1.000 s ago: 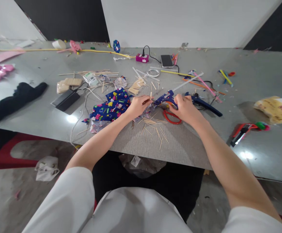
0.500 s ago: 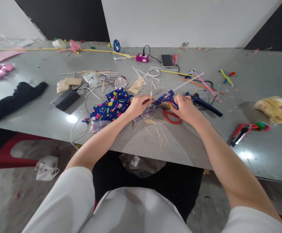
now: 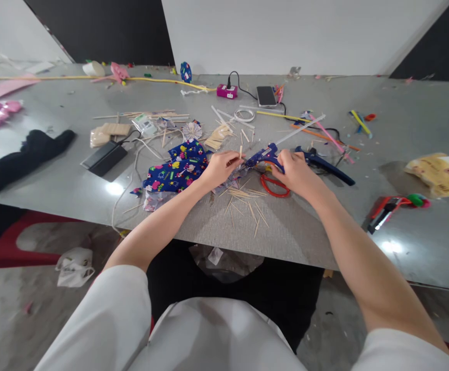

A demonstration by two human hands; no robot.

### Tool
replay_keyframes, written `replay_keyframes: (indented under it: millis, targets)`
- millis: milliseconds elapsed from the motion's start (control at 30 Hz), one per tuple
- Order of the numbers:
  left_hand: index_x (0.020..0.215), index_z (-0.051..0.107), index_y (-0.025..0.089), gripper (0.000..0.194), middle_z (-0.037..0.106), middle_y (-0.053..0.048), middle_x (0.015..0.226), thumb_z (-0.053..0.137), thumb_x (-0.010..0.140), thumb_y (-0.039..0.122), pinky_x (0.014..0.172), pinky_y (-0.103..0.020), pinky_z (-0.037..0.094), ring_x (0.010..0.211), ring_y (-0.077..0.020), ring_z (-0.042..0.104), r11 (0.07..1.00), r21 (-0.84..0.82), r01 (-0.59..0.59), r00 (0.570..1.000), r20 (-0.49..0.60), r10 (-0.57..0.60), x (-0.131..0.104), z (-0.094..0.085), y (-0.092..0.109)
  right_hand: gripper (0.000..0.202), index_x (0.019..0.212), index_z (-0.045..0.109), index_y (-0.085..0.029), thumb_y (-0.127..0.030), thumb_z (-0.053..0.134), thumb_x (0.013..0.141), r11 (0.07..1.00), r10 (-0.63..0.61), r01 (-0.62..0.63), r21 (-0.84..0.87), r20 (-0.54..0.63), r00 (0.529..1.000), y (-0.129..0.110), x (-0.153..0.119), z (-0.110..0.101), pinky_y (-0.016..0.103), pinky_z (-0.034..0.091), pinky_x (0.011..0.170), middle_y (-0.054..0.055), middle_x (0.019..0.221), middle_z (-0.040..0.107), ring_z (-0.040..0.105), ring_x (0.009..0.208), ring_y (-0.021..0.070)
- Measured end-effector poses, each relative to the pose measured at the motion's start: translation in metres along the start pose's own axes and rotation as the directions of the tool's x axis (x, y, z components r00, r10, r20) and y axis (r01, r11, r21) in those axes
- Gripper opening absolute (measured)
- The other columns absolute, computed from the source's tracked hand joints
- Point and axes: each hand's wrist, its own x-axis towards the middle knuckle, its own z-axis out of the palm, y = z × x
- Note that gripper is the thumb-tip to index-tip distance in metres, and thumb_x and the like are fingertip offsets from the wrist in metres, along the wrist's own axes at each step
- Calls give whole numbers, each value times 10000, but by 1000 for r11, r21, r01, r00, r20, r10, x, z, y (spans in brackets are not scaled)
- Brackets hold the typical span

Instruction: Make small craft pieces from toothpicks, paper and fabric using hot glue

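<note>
My left hand [image 3: 222, 167] is closed in a pinch on a short pale wooden stick [image 3: 241, 150], which stands upright above the fingertips. My right hand [image 3: 293, 170] grips a blue glue gun [image 3: 263, 154], its nozzle pointing left to just beside the left fingers. A clear glue stick [image 3: 299, 129] slants up behind the gun. Under the right hand lie scissors with red handles [image 3: 274, 186]. Blue patterned fabric [image 3: 178, 172] rests left of my left hand. Thin wooden toothpicks [image 3: 243, 193] are scattered below both hands. Whether glue is coming out is too small to tell.
A dark blue handled tool [image 3: 330, 167] lies right of my right hand, with a box cutter [image 3: 384, 214] farther out. Behind are a phone [image 3: 266, 96], a purple power adapter [image 3: 226, 91] and cords. A black box [image 3: 106, 157] with a white cable sits at left.
</note>
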Motion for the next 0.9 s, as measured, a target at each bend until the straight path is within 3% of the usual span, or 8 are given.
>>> replay_keyframes:
  millis: [300, 900]
  targets:
    - [1014, 769, 154, 228, 807, -129, 1121, 619, 1047, 321, 772, -283, 555, 858, -162, 716, 1000, 3, 11, 1000, 3, -11, 0, 0, -1, 153, 972, 397, -265, -279, 549, 992, 1000, -2, 2, -2, -4, 1000, -2, -1, -3, 502, 468, 967, 64, 909, 614, 634, 869, 276]
    - [992, 769, 167, 160, 812, -108, 1126, 646, 1023, 265, 794, -288, 548, 870, -165, 715, 1000, -1, 4, 1000, 8, -4, 0, -1, 1, 118, 1001, 420, -261, -284, 536, 995, 1000, 5, -5, -13, -10, 1000, -3, -1, -2, 513, 471, 970, 71, 924, 623, 646, 886, 286]
